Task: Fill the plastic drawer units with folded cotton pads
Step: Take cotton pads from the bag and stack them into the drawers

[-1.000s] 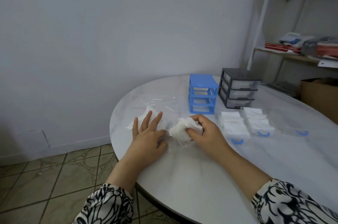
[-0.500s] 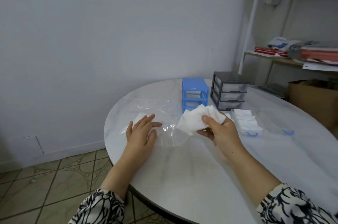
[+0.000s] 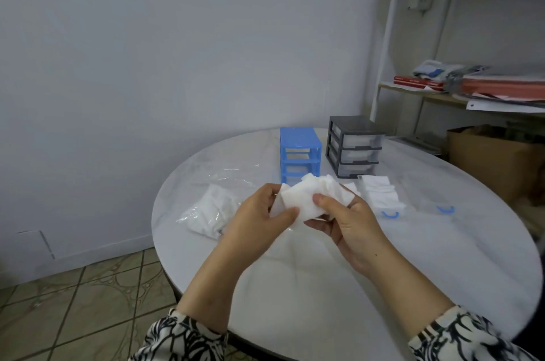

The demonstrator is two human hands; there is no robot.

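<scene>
White round table (image 3: 295,287), tiled floor at left. Both hands lifted over near-centre: left hand (image 3: 259,222) and right hand (image 3: 351,225) each pinching, thumb over curled fingers, one wad of cotton pads (image 3: 306,198); wad's long axis running left-right. Bag of pads (image 3: 212,213) lying left. Farther: 2 drawer units, blue unit (image 3: 299,154) straight beyond wad, grey unit (image 3: 352,148) far-right, nearer right hand. 2 pulled drawers (image 3: 380,195) w/ pads lying right.

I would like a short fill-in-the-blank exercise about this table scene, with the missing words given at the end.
1. Both hands, the left hand and the right hand, hold a bunch of white ____.
2. The drawer unit with its drawers taken out is ____ in colour.
3. The grey drawer unit has ____ drawers.
4. The table has a ____ top.

Missing words: cotton pads; blue; three; round
</scene>
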